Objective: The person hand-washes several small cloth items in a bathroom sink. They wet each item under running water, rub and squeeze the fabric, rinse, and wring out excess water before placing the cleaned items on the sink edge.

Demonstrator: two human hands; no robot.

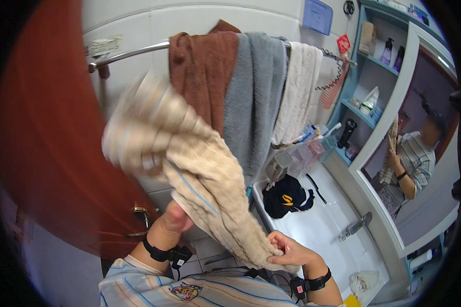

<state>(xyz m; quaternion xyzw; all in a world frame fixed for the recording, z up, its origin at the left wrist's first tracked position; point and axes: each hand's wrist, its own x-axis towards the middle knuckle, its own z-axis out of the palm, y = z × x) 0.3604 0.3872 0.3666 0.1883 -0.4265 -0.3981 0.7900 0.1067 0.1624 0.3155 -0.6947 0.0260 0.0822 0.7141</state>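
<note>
A beige striped towel [207, 165] hangs bunched and slanting in front of me, its upper left end blurred by motion. My right hand [288, 251] pinches the lower right end between thumb and fingers, beside the sink. At the towel's left edge is my left hand [178, 218], with the cloth between its thumb and hidden fingers. Behind the towel, a brown towel [205, 73], a grey towel [255, 99] and a white towel [297, 84] drape over a metal rail [138, 52].
The white sink [315, 238] holds a dark bundled cloth [286, 195] and has a metal faucet [356, 226]. A mirrored cabinet [407, 153] and blue shelves [359, 111] with bottles stand at right. A red-brown curtain [53, 134] hangs at left. Toothbrushes [315, 132] stand above the sink.
</note>
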